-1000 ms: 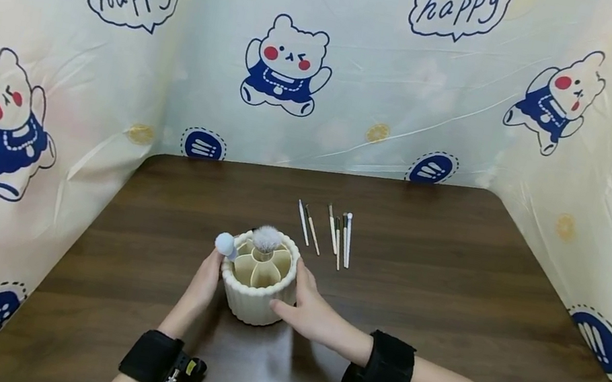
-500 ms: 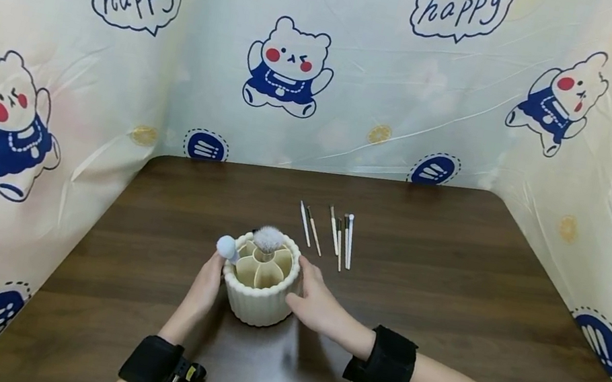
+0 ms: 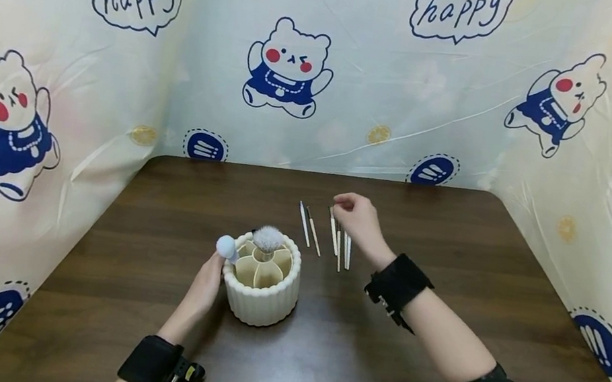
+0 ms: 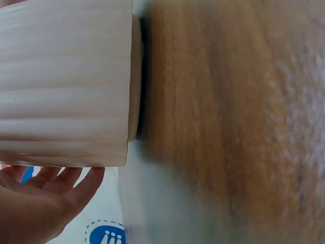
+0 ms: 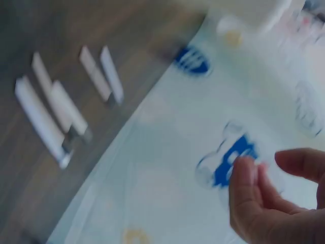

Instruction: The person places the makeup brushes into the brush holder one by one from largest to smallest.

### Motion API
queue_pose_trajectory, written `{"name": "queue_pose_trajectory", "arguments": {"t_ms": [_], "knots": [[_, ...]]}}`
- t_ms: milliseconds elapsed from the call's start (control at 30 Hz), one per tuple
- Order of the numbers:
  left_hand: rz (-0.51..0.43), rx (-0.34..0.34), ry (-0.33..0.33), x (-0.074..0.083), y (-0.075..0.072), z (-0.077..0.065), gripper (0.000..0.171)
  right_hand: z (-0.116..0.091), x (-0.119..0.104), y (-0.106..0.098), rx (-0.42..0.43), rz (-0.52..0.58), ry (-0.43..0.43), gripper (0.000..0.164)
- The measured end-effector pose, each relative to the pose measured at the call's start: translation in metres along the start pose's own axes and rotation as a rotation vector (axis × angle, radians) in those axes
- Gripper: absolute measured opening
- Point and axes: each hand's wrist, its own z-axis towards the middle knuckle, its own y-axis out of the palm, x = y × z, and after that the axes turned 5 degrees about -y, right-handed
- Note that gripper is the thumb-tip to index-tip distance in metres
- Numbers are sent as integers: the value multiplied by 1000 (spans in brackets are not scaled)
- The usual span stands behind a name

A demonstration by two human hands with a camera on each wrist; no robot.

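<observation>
A cream ribbed brush holder (image 3: 259, 306) with petal-shaped compartments stands upright on the table. A fluffy grey-white brush head (image 3: 267, 239) shows in its middle, and a pale blue round-headed brush (image 3: 226, 247) leans over its left rim. My left hand (image 3: 205, 284) rests against the holder's left side; in the left wrist view its extended fingers (image 4: 87, 189) touch the ribbed wall. Over the far ends of several slim makeup brushes (image 3: 333, 228) hovers my right hand (image 3: 363, 225). In the right wrist view its thumb and bent fingers are apart, with nothing between them.
Two more slim brushes (image 3: 309, 222) lie left of the right-hand group. The dark wooden table (image 3: 206, 201) has a patterned curtain (image 3: 357, 77) behind it and at both sides.
My right hand has left the holder's right side and moved away, up and right, to above the slim brushes. The left hand and the holder stay in place.
</observation>
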Motion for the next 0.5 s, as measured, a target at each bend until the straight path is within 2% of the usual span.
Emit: {"name": "queue_pose_trajectory", "arguments": {"t_ms": [267,500], "knots": [[33,27,9,-1,0,0,55,37,32,-8,123,-86,84,25],[46,45,-5,-1,0,0,57,48,57,-4,155,-187,179,24]]}}
